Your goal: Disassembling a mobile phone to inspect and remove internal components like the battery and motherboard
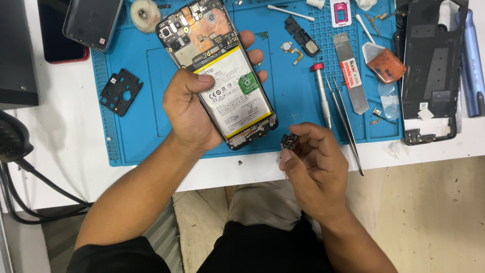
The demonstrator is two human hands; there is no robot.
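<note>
My left hand [189, 108] grips an opened smartphone [217, 71] with its back removed, showing a white battery and the circuit board at its top. The phone is tilted above the blue repair mat [136, 116]. My right hand [316, 164] pinches a small black component [289, 142] between thumb and fingers, just right of the phone's lower end, over the table's front edge.
On the mat lie a red-capped screwdriver [321, 93], tweezers [346, 121], a metal opening tool [352, 73], an orange pick [386, 64], a black plastic cover [120, 91] and small parts. A black phone frame [432, 65] lies right; another phone [93, 20] top left; cables [30, 172] left.
</note>
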